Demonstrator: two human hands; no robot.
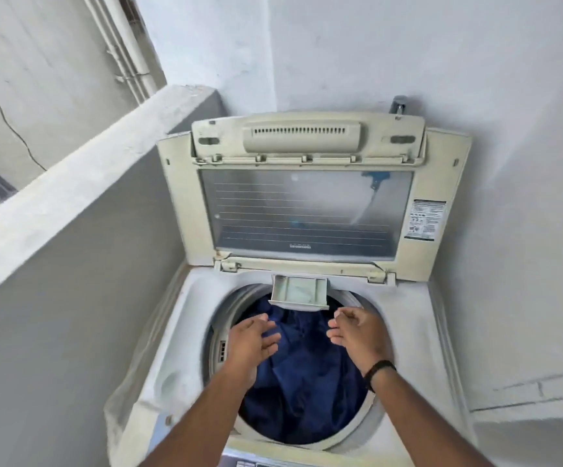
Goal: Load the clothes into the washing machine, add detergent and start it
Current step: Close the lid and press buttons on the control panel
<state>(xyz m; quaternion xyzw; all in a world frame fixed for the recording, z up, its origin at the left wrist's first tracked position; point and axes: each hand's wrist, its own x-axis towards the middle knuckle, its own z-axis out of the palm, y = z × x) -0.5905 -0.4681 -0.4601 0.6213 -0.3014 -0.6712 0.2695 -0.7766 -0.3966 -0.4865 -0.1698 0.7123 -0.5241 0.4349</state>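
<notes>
Pale grey-white plastered walls (408, 45) on every side, meeting in a corner behind the machine. At left, a low parapet wall (81, 170) running diagonally, with white pipes (128, 52) and a thin dark cable (7, 123) on the wall beyond it. At right, a low ledge (536, 396) with a scored line along its face.

In the corner, a cream top-loading washing machine (175, 332), worn and yellowed. Lid (307, 214) folded up and leaning back toward the wall, its clear window ruled with thin lines; small brand lettering upside down on the lower edge, too small to read. Sticker (426, 220) with black headings and small print on the lid's right frame, unreadable. Vented handle strip (302, 136) across the upper lid section. A metal tap (398, 105) just behind the lid's right corner.

Detergent drawer (299, 294) pulled out at the back rim of the tub, with white contents inside, apparently powder. Dark blue clothes (307, 382) lying inside the drum, filling most of the round opening. Part of the control panel (266, 462) at the bottom edge, its writing illegible.

2 hands above the drum, well apart and holding nothing: left hand (249, 342) with fingers relaxed and spread, palm turned inward; right hand (357, 332) with fingers loosely curled, a black band (379, 370) at the wrist.
</notes>
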